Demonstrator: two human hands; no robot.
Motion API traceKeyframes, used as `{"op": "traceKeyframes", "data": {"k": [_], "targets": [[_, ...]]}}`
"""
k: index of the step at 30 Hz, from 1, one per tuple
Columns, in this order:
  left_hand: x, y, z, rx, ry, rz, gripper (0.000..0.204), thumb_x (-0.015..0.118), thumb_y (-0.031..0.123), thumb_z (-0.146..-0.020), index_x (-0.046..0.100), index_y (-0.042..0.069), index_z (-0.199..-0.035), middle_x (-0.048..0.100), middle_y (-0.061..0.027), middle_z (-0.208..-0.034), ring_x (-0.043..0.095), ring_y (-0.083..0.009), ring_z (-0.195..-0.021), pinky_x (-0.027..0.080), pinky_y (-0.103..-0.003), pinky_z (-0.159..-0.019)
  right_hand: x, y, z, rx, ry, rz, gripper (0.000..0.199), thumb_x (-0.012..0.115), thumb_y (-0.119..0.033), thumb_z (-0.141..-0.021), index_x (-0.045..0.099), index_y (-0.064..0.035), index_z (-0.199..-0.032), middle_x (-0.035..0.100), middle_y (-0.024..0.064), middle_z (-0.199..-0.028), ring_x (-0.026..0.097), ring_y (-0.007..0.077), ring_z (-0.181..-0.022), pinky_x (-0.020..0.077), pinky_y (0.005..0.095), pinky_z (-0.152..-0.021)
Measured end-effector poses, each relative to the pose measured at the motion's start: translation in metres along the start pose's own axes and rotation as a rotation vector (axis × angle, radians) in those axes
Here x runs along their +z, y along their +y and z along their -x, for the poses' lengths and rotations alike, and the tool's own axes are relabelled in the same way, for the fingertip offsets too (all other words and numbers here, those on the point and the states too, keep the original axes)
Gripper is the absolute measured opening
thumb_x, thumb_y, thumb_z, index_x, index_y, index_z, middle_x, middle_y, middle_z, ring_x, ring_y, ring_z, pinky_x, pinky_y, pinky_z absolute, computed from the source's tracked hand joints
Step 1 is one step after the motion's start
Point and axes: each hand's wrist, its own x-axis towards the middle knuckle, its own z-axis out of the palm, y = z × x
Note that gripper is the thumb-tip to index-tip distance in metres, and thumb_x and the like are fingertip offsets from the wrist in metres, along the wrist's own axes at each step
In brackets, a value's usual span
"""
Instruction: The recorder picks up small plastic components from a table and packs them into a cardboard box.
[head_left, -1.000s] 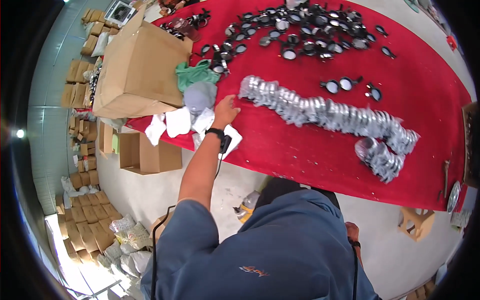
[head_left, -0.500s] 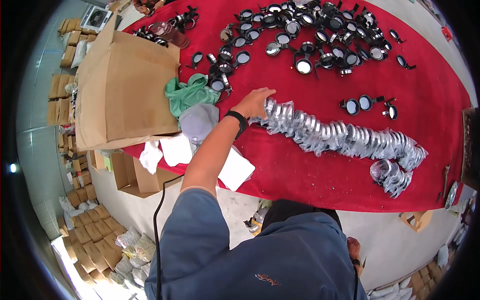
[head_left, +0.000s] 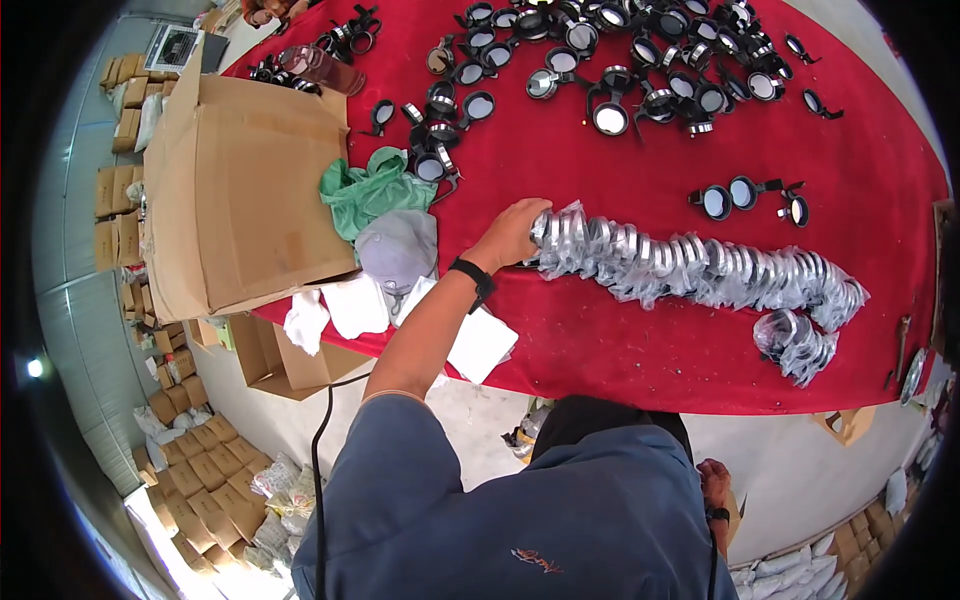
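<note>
At the far left, a large brown cardboard box stands on the red cloth-covered table, near its edge. Just right of the box lie a crumpled green cloth and, below it, a grey cap, with white rags hanging over the table edge. The left hand, a black wristband behind it, reaches over the table and rests on the left end of a long row of silver rings wrapped in clear plastic; the fingers curl loosely around that end, touching it, though whether they grip it firmly cannot be told. The row runs rightward across the middle of the cloth and bends into a small heap at its right end. Above it, many black round lens holders lie scattered over the far part of the table. The right hand hangs low beside the body, well away from the table; its fingers are too small to read.
</note>
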Motion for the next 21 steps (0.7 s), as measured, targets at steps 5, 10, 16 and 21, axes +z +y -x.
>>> {"op": "traceKeyframes", "data": {"k": [5, 10, 16, 21], "targets": [[0.001, 0.006, 0.004, -0.003, 0.003, -0.034, 0.098, 0.094, 0.006, -0.068, 0.055, 0.004, -0.157, 0.057, -0.0234, -0.161, 0.056, -0.0414, -0.148, 0.046, -0.045, -0.127, 0.008, -0.013, -0.006, -0.025, -0.002, 0.028, 0.034, 0.075, -0.022, -0.106, 0.067, 0.0012, -0.13, 0.077, 0.0104, -0.102, 0.074, 0.0185, -0.073, 0.0554, 0.0324, -0.058], [-0.014, -0.003, -0.003, -0.05, -0.017, 0.079, 0.105, 0.097, 0.012, -0.068, 0.052, 0.005, -0.162, 0.054, -0.0234, -0.165, 0.054, -0.0392, -0.152, 0.043, -0.044, -0.129, 0.011, -0.007, -0.009, -0.081, -0.004, 0.02, 0.041, 0.077, -0.025, -0.105, 0.066, 0.0024, -0.134, 0.078, 0.011, -0.106, 0.075, 0.0175, -0.075, 0.0546, 0.0306, -0.059], [-0.029, -0.011, -0.007, -0.253, -0.09, 0.427, 0.08, 0.091, 0.022, -0.086, 0.06, 0.004, -0.157, 0.061, -0.0201, -0.162, 0.057, -0.0314, -0.151, 0.044, -0.04, -0.126, 0.01, -0.002, -0.006, -0.05, 0.018, 0.022, 0.041, 0.077, -0.024, -0.105, 0.066, 0.0012, -0.135, 0.079, 0.0104, -0.106, 0.076, 0.0173, -0.077, 0.0543, 0.0302, -0.059], [-0.027, -0.01, -0.011, -0.252, -0.125, 0.456, 0.067, 0.089, 0.03, -0.091, 0.069, 0.004, -0.149, 0.061, -0.0202, -0.161, 0.057, -0.0337, -0.151, 0.045, -0.043, -0.126, 0.012, 0.005, -0.009, -0.039, 0.024, 0.017, 0.04, 0.076, -0.024, -0.105, 0.067, 0.0012, -0.135, 0.079, 0.0096, -0.106, 0.075, 0.0168, -0.076, 0.0538, 0.0302, -0.059]]}}
